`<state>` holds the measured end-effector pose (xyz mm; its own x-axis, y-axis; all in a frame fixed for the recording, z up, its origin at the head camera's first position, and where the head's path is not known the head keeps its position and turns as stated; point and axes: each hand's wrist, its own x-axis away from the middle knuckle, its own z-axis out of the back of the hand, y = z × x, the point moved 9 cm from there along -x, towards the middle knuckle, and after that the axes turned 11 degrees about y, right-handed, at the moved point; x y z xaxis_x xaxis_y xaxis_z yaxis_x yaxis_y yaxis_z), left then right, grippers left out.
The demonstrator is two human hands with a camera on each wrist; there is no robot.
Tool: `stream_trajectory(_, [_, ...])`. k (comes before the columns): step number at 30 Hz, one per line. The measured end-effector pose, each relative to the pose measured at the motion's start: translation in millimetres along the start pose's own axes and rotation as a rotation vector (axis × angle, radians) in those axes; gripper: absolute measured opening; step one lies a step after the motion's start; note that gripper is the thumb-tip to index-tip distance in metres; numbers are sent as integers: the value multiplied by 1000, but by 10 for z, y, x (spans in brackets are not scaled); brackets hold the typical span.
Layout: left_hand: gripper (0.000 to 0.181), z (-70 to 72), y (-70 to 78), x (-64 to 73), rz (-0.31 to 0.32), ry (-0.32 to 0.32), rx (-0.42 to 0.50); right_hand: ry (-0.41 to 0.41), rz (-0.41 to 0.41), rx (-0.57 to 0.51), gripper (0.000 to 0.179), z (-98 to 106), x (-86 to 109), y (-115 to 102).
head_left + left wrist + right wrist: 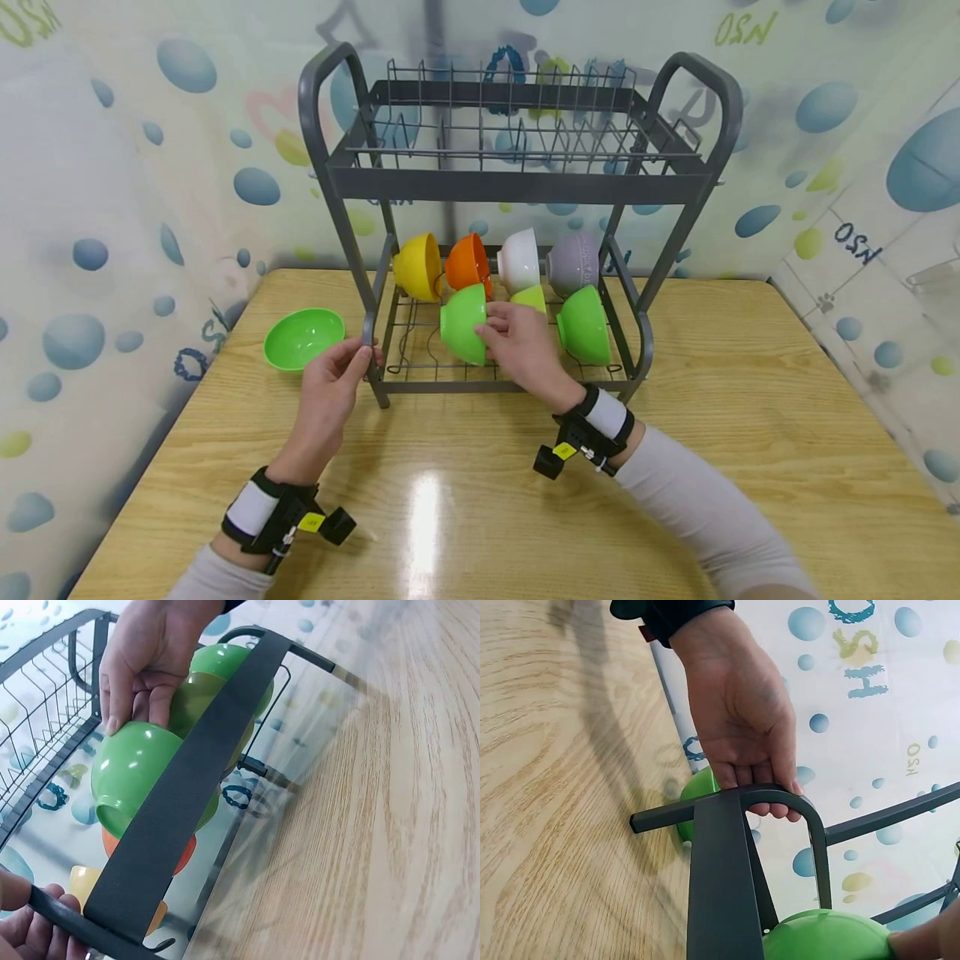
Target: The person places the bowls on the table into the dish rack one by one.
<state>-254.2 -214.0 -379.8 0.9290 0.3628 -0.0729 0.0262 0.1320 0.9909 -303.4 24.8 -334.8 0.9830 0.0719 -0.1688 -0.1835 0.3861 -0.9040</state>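
On the lower shelf of a dark grey dish rack (pixel 517 187), my right hand (pixel 521 346) pinches the rim of a green bowl (pixel 463 325) that stands tipped on its side. In the left wrist view the right hand's fingers (pixel 140 705) reach over that bowl's edge. My left hand (pixel 330 383) grips the rack's front left post, and the right wrist view shows its fingers curled round the bent tube. Behind the held bowl stand yellow (pixel 417 267), orange (pixel 467 262), white (pixel 519 260) and purple (pixel 573 262) bowls. A lime bowl (pixel 531 297) is partly hidden by my right hand.
Another green bowl (pixel 585 327) leans at the shelf's right end. One more green bowl (pixel 303 337) sits upright on the wooden table (pixel 480 492), left of the rack. The upper wire tier (pixel 517 137) overhangs the bowls. A patterned wall covering (pixel 150 208) stands behind.
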Motion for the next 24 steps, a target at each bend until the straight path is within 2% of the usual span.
stream_trajectory(6, [44,1,-8,2,-17,-13,-19,24,55,45,41,-20,7,-57])
stream_trajectory(14, [45,4,4,2,-21,-11,-3,73,161,158,38,-37,0,-143])
stream_trajectory(24, [43,6,10,5,-13,-7,-1,78,160,171,36,-89,2,-160])
